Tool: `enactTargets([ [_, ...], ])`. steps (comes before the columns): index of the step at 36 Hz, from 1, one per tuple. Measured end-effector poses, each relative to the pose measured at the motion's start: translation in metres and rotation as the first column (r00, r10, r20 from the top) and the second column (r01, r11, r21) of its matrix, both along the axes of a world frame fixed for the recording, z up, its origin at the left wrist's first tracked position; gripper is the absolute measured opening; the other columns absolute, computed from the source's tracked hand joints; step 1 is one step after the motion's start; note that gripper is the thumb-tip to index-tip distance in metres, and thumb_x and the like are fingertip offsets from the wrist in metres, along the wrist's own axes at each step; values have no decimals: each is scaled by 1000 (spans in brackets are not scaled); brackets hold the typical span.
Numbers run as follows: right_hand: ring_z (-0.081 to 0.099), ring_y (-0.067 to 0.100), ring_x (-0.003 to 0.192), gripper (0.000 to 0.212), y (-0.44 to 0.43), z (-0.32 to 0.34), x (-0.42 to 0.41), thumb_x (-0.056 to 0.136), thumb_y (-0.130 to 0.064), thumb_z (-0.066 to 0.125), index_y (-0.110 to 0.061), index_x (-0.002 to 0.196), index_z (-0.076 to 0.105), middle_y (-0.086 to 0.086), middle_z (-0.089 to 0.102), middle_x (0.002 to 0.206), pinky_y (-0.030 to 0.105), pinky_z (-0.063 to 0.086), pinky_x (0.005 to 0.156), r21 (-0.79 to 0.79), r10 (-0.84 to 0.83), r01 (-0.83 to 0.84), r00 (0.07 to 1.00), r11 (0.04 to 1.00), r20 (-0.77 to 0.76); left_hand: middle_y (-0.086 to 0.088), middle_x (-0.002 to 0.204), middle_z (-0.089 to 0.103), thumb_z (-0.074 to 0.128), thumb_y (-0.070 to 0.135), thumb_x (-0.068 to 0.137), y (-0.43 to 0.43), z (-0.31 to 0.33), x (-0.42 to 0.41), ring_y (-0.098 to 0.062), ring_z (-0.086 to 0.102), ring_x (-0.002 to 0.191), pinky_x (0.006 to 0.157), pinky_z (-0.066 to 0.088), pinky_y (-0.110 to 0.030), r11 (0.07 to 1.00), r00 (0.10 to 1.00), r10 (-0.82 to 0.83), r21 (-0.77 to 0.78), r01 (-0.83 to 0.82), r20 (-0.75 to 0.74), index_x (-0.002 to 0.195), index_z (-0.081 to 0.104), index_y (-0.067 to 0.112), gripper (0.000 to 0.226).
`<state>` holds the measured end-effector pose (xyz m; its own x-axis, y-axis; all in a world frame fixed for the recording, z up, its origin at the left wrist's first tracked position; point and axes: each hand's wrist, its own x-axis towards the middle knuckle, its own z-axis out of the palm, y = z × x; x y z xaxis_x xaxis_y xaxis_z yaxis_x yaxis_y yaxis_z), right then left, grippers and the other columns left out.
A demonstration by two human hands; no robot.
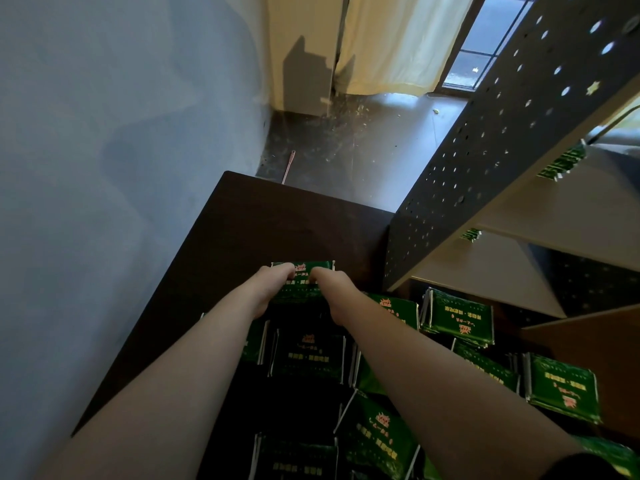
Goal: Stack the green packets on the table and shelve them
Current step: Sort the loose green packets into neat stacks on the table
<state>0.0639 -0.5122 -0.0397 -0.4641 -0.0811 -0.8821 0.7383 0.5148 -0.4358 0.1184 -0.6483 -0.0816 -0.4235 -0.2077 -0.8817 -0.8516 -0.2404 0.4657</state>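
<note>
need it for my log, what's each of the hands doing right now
Left hand: closed on the green packet.
Right hand: closed on the same green packet.

The fingers (282, 270) of the left hand (270, 289) and right hand (334, 291) curl over the far green packet (300, 293) (their tips cannot be made out). Its print is too blurred to read. The bottom edge cuts off the nearest packets (298, 459), and the right edge cuts the shelf (554, 216).

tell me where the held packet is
The packet is centre of the head view, over the dark table beyond the other packets, gripped by left hand and right hand.
</note>
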Motion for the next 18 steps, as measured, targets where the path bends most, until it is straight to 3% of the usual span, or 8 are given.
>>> enactTargets([
  [4,61,26,92,61,-1,7,-1,87,-20,60,-15,143,37,11,56,109,35,54,64,-78,-1,0,1000,997,-18,-19,121,66,63,37,66,-2,14,1,-37,66,107,94,52,-53,999,999,-30,18,31,-23,133,52,14,72],
  [13,63,29,95,61,2,25,-2,78,-22,63,-15,136,44,13,59,113,38,58,68,-150,-55,46,997,988,-57,-17,124,60,64,36,66,1,45,-3,-33,65,107,88,56,-45,1000,999,6,13,-5,-53,140,40,18,80],
  [18,58,30,100,39,16,42,-1,89,-23,53,-18,128,48,13,56,113,47,57,83,-148,-54,48,998,988,-41,-19,116,63,57,25,87,21,68,4,-32,66,103,91,56,-43,999,989,51,22,-48,-139,122,53,11,39],
])
